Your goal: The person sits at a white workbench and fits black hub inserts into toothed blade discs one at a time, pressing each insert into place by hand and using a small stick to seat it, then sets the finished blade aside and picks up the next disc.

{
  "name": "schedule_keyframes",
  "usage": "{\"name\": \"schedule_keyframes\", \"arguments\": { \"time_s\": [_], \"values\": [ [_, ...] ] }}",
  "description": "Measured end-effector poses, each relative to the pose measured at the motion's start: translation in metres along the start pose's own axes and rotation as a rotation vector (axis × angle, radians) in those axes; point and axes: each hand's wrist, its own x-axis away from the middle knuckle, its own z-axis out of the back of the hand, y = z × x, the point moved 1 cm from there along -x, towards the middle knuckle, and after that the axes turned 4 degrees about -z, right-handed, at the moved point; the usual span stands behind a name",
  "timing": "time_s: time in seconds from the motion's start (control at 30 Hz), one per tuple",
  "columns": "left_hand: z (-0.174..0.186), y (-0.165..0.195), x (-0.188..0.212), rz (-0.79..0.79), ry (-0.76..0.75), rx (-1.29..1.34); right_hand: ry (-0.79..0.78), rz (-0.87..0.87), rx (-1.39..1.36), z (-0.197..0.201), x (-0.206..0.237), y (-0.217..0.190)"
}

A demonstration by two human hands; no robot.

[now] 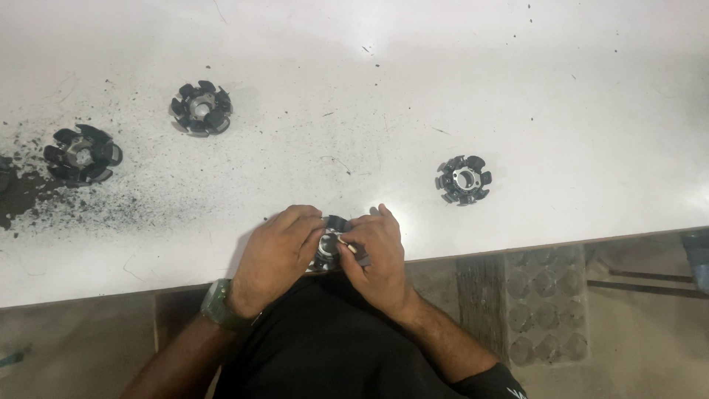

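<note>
Hands meet at the white table's (517, 89) near edge: left hand (277, 247) and right hand (378, 251) both closed around one black round part (330, 247), hub up, lying between them, equally near each

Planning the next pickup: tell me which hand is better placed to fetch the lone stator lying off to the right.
Right, probably. The right hand is nearer that stator, while the left hand cups the held stator. The right pinches a small tool, though.

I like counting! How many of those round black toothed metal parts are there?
4 for sure: one in the hands, one right, two left. A dark shape at the left edge may be another.
</note>
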Motion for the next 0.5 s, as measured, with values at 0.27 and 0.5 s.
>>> {"name": "schedule_keyframes", "arguments": {
  "time_s": [0.27, 0.5],
  "values": [
    [0.0023, -0.0027, 0.0043, -0.012, 0.046, 0.08, -0.006, 0.009, 0.008, -0.0035, -0.0041, -0.001],
    [0.0013, -0.0013, 0.007, 0.045, 0.055, 0.066, -0.004, 0.028, 0.011, -0.007, 0.0015, -0.0009]
  ]
}}
